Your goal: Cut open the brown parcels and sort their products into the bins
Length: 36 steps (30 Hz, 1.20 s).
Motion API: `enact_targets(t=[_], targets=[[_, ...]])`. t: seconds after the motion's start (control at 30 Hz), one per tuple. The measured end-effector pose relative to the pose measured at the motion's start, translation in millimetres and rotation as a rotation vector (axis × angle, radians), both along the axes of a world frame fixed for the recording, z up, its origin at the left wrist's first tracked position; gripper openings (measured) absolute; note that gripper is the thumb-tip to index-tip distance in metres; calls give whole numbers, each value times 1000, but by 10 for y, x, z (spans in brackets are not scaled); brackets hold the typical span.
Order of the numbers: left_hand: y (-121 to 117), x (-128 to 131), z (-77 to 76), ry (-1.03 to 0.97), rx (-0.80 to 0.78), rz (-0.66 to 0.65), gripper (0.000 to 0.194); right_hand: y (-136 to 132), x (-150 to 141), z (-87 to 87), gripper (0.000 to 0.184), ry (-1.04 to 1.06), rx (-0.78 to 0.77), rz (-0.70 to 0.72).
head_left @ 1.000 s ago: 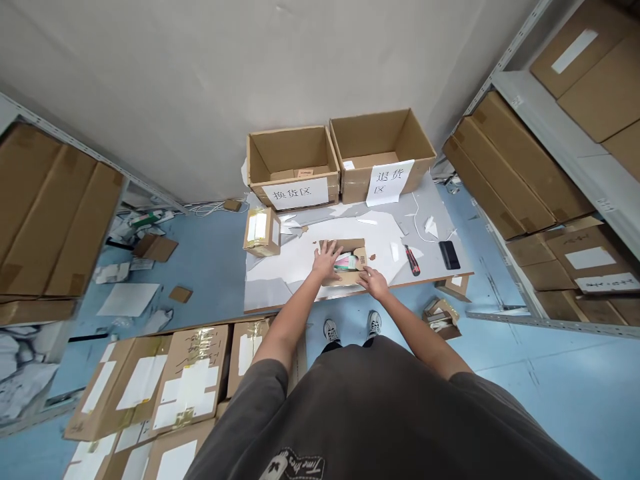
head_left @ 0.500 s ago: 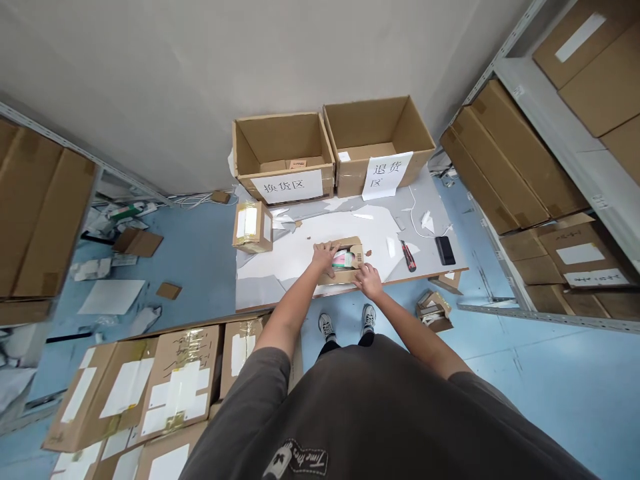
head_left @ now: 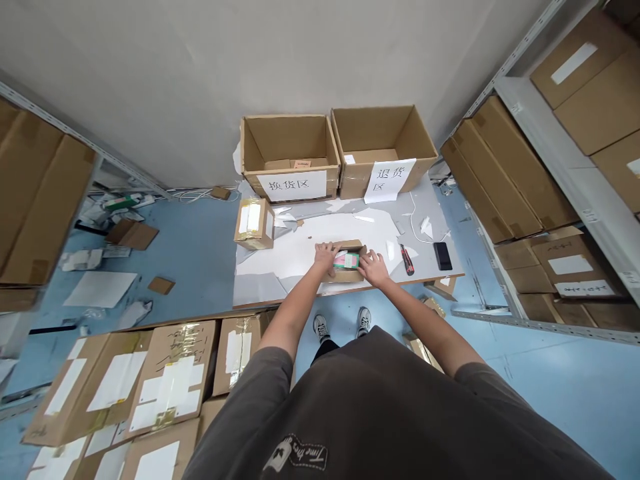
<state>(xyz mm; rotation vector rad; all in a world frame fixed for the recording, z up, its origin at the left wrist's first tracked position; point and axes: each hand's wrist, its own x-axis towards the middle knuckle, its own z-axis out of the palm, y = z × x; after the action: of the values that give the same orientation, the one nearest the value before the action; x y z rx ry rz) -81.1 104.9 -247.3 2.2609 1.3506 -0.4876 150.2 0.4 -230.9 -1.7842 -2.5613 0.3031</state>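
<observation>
A small opened cardboard parcel (head_left: 345,273) lies near the front edge of a grey table (head_left: 260,287), with a pink and green item (head_left: 346,259) showing inside it. My left hand (head_left: 325,257) grips the parcel's left side with fingers curled over the edge. On the parcel's right side my right hand (head_left: 373,268) presses against the flap, fingers bent on it. Both hands hold the parcel between them.
Two open boxes with paper labels (head_left: 290,157) (head_left: 383,150) stand at the table's back. A taped small box (head_left: 254,223), a red cutter (head_left: 407,259) and a black phone (head_left: 443,255) lie on the table. Stacked cartons (head_left: 150,383) sit on the floor at left; shelves of boxes (head_left: 525,180) at right.
My left hand went from lying flat on the parcel's flap to gripping its left side. My right hand shifted from the front corner to the right side.
</observation>
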Motion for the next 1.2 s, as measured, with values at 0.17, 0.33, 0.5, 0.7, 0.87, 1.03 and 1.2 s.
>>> enact_targets(t=[0.17, 0.33, 0.5, 0.7, 0.87, 1.03, 1.2], targets=[[-38, -19, 5, 28, 41, -7, 163, -114, 116, -65, 61, -8, -22, -62], [-71, -102, 3, 16, 48, -10, 162, -146, 231, -181, 77, -12, -40, -131], [-65, -215, 29, 2, 8, -21, 158, -85, 349, -313, 93, -25, -143, -152], [-203, -308, 195, -88, 122, 55, 94, -66, 280, -406, 96, 37, -154, -137], [-231, -302, 321, -101, 140, 128, 81, -123, 217, -406, 88, 22, -142, -141], [-42, -580, 406, -80, 7, 42, 99, -132, 194, -405, 89, 22, -155, -149], [50, -791, 405, 60, -48, -48, 113, -151, 189, -453, 93, 35, -161, -167]])
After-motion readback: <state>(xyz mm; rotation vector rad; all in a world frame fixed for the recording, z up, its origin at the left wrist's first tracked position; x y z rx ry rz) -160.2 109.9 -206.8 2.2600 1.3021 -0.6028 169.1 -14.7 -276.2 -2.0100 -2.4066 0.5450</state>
